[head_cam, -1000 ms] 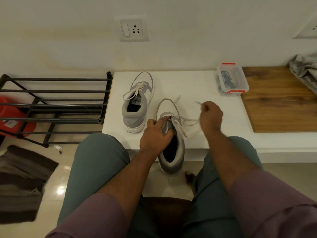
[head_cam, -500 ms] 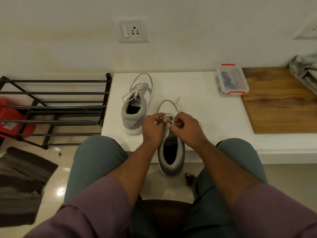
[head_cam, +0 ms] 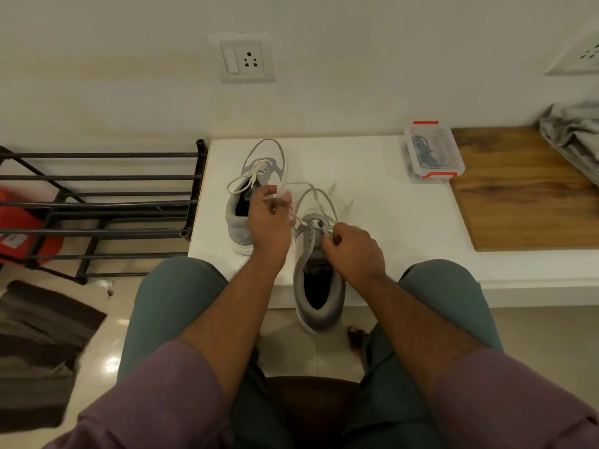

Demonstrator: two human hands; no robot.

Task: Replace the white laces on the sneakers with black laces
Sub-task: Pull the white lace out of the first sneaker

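Note:
Two grey and white sneakers stand on a white ledge (head_cam: 372, 202). The near sneaker (head_cam: 319, 286) hangs partly over the ledge's front edge, with its white lace (head_cam: 304, 186) pulled loose and looping up over the toe. My left hand (head_cam: 269, 222) pinches that lace and holds it raised to the left of the shoe. My right hand (head_cam: 351, 251) grips the sneaker at its tongue. The far sneaker (head_cam: 256, 192) sits to the left, still laced in white. A clear box with orange clips (head_cam: 432, 152) holds dark laces at the back right.
A black metal shoe rack (head_cam: 97, 209) stands left of the ledge with a red object behind it. A wooden board (head_cam: 525, 196) lies to the right, grey cloth (head_cam: 573, 134) at its far end. A dark mat (head_cam: 39, 345) lies on the floor.
My left hand has pulled a length of white lace out of the near sneaker, up and to the left. My right hand has shifted to hold the shoe by the tongue.

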